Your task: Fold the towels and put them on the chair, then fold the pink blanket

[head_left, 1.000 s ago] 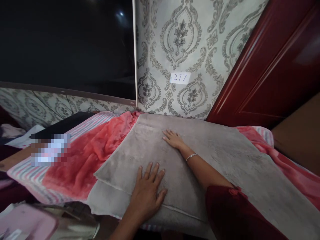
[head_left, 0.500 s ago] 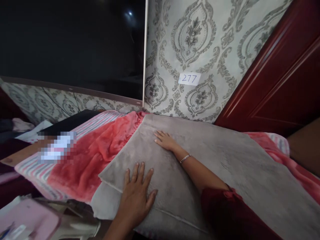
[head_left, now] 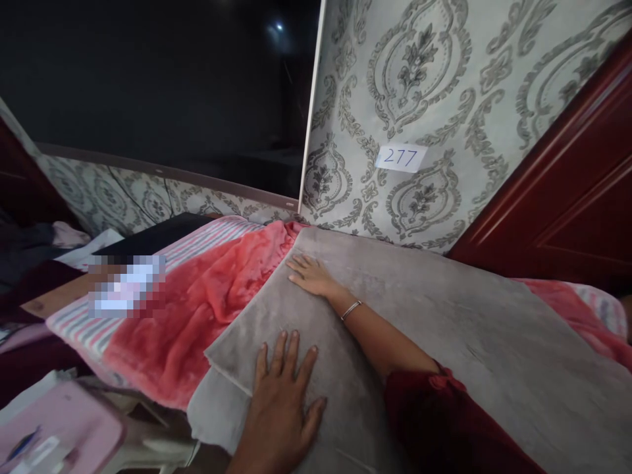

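Now | grey plush folded cloth [head_left: 444, 329] lies on red fleece blanket [head_left: 197, 309], reaching its far edge | left hand [head_left: 284, 401] flat at cloth's near left corner, fingers spread, gripping nothing | right hand [head_left: 310, 278] flat and open on its left edge | likely best: even palm pressure, layers' edges aligned.

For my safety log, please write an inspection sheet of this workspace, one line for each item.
Surface: red fleece blanket over a striped sheet; support beneath hidden.
Job's things: grey plush cloth, folded in two layers, spread on the blanket.
Clutter: pink object at near left.
Hands: left hand and right hand open, flat, palms down on the cloth; bracelet on right wrist.
Cables: nothing seen.
Surroundings: patterned wallpaper with label 277, dark screen, red wooden door.
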{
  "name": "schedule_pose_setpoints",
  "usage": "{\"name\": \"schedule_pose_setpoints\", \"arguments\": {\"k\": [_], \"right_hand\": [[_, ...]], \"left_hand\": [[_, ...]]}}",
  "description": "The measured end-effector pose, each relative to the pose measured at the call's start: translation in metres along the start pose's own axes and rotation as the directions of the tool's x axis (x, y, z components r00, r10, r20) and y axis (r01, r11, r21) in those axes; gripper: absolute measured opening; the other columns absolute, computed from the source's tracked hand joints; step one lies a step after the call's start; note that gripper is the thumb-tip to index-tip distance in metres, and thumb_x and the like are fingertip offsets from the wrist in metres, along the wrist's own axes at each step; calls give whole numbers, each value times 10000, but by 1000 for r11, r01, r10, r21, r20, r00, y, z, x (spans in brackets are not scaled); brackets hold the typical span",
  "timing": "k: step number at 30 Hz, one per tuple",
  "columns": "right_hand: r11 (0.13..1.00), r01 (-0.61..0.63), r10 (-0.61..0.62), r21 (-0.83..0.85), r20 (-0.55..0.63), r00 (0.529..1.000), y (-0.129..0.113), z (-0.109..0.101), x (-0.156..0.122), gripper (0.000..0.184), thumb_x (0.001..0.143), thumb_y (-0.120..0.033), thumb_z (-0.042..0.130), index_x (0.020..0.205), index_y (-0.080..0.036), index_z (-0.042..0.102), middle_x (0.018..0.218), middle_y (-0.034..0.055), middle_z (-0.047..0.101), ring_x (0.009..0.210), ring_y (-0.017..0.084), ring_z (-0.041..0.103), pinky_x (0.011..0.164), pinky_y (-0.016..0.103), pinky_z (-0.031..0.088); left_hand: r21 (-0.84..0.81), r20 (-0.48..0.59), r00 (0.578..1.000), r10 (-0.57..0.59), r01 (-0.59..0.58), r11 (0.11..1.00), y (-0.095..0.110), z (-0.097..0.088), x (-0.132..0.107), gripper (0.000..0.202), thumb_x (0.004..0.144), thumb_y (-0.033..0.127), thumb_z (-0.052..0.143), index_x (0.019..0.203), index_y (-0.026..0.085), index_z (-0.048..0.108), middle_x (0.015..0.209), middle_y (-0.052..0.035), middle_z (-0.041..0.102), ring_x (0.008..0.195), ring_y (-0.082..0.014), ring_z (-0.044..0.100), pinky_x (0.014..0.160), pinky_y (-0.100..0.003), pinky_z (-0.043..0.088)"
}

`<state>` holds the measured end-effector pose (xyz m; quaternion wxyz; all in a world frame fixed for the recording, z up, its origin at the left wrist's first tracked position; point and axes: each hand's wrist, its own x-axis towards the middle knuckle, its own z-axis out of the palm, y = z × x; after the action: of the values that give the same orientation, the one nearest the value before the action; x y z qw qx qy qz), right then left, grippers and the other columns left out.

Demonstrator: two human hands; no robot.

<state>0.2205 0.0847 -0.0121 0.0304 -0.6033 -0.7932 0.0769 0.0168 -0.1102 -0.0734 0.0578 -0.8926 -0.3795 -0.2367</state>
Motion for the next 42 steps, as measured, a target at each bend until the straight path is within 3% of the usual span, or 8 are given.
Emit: {"name": "schedule_pose_setpoints", "arguments": {"k": [7, 13, 17, 20, 24, 32, 37, 42], "right_hand": [[996, -93, 93, 12, -25, 995, 10, -4, 30, 596, 1072, -543, 237, 1624, -322, 269, 1702, 22, 160, 1554, 279, 136, 1227, 596, 112], [982, -187, 187, 36, -10, 982, -17, -9, 14, 590, 1075, -524, 243, 1620, -301, 284, 1710, 40, 106, 1566, 288, 63, 1214, 636, 88], [998, -22, 25, 53, -59, 998, -49, 5, -18, 627, 1061, -560, 282, 1620, -276, 290, 1702, 79, 143, 1564, 288, 90, 1224, 601, 100], [996, 69, -66, 54, -58, 996, -61, 16, -35, 652, 1052, -577, 309, 1625, -267, 278, 1700, 82, 150, 1562, 298, 97, 1221, 613, 107], [997, 52, -49, 64, -57, 997, -59, 17, -26, 637, 1042, -598, 333, 1612, -313, 308, 1693, 40, 195, 1560, 312, 98, 1212, 649, 100], [994, -14, 21, 104, -71, 997, -58, 1, -6, 580, 1083, -511, 286, 1592, -241, 358, 1679, 52, 238, 1548, 307, 156, 1224, 618, 118], [996, -9, 17, 93, -88, 996, -41, -4, -53, 524, 1079, -486, 363, 1573, -313, 393, 1650, -2, 314, 1533, 270, 221, 1245, 517, 140], [990, -129, 134, 51, -112, 985, 20, -1, -143, 590, 1060, -522, 378, 1601, -290, 345, 1686, 48, 200, 1549, 315, 159, 1232, 593, 125]], "left_hand": [[7, 0, 1000, -6, 6, 1000, -1, 2, 0, 776, 866, 473, 617, 1583, 360, 340, 1665, -103, 306, 1523, -381, 284, 1169, -678, 284], [-53, 77, 997, -31, 35, 998, 3, -13, 2, 719, 883, 466, 616, 1555, 325, 403, 1641, -123, 356, 1511, -378, 317, 1180, -672, 285], [-74, 57, 997, -51, 56, 996, -10, -24, 7, 602, 938, 442, 550, 1506, 257, 483, 1611, -155, 403, 1480, -325, 390, 1198, -614, 300], [-7, 18, 981, -194, 194, 981, -32, -28, 12, 588, 939, 469, 541, 1471, 218, 538, 1589, -189, 426, 1481, -377, 370, 1197, -668, 245], [102, 61, 930, -363, 356, 929, -49, -27, 13, 657, 901, 519, 585, 1466, 186, 557, 1574, -234, 422, 1470, -488, 324, 1148, -701, 279], [216, 118, 920, -374, 344, 914, -48, -35, 17, 641, 935, 506, 527, 1487, 181, 535, 1556, -250, 420, 1413, -489, 386, 1112, -640, 345], [269, 110, 935, -338, 299, 916, -51, -37, 21, 626, 961, 501, 472, 1487, 167, 533, 1550, -262, 410, 1388, -495, 408, 1098, -621, 356], [282, 122, 933, -338, 294, 913, -48, -40, 24, 621, 977, 484, 433, 1497, 155, 518, 1551, -264, 403, 1398, -498, 392, 1108, -614, 344]]}}
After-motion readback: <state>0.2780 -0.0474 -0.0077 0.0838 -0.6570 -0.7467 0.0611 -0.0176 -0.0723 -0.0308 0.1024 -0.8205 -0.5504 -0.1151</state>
